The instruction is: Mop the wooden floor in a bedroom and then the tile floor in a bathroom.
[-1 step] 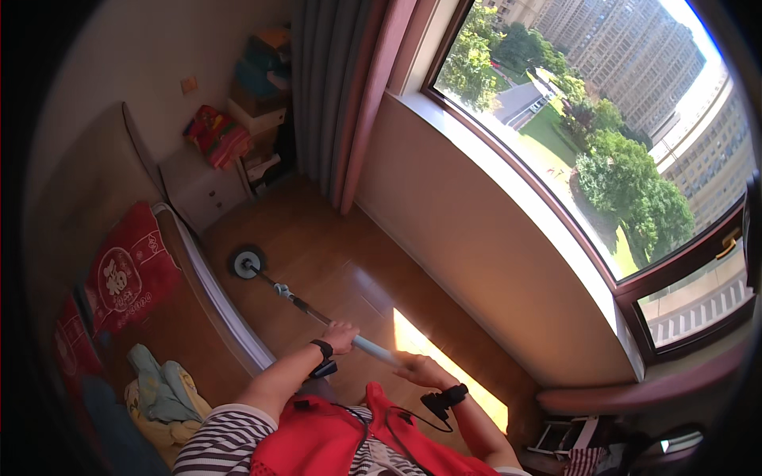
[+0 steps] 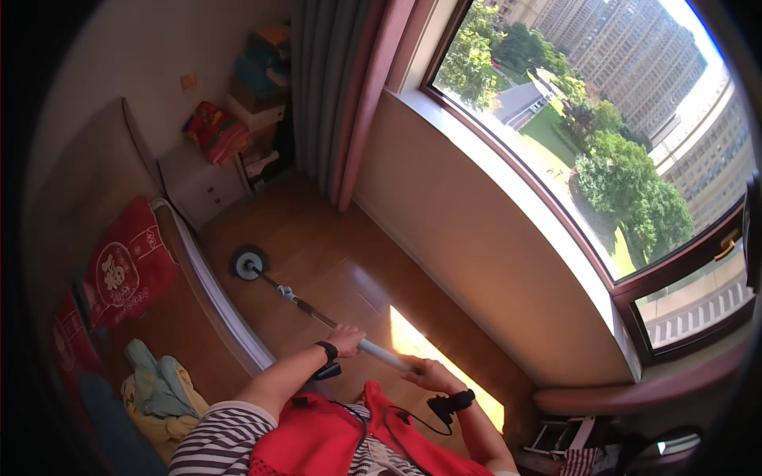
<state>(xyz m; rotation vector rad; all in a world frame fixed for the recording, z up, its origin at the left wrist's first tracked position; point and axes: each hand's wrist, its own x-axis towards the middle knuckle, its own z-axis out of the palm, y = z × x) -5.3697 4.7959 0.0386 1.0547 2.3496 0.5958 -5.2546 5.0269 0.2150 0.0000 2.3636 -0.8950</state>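
Observation:
A spin mop (image 2: 382,352) slants across the wooden floor, its round dark head (image 2: 249,262) lying flat between the bed and the curtain. My left hand (image 2: 345,341) is closed around the middle of the pole, below a light-blue joint piece. Nearer to me, my right hand (image 2: 432,375) wraps the end of the light-blue handle. Both wrists carry black straps with small devices. Mop strands spread around the pale disc of the head.
Along the left stands a bed (image 2: 210,313) with red pillows (image 2: 131,258) and bunched clothes (image 2: 163,389). A nightstand (image 2: 208,194) and stacked boxes fill the far corner beside a grey curtain (image 2: 329,103). The window wall (image 2: 468,238) runs along the right; stored items (image 2: 575,440) sit at lower right.
The mop head and both hands have shifted very slightly right and toward me. Both hands keep their hold on the pole.

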